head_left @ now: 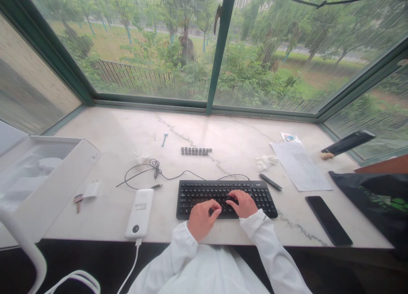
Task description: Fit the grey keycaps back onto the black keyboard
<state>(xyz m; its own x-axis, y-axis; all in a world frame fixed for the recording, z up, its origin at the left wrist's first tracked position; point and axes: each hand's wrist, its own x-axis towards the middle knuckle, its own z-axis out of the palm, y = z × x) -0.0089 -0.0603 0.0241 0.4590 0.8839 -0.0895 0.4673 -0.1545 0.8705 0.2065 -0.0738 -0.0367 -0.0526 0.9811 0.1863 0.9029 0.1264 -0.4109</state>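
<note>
A black keyboard [188,196] lies on the marble-patterned sill in front of me, its cable running off the back edge. My left hand [201,219] is over the keyboard's lower middle, thumb and forefinger pinched together; whatever is between them is too small to tell. Just to its right, my right hand [244,204] curls over the keys, with thumb and fingertips drawn close. Something small and dark may be at those fingertips, but it blends with the keys. Behind the keyboard, small dark keycaps [196,151] stand in two rows.
Left of the keyboard are a white power bank [140,213], a coiled black cable [155,168], a white plug [92,189], a key [78,202] and an open white box [76,162]. A blue tool [164,139] lies behind. To the right: pen [270,182], paper [301,166], phone [329,221].
</note>
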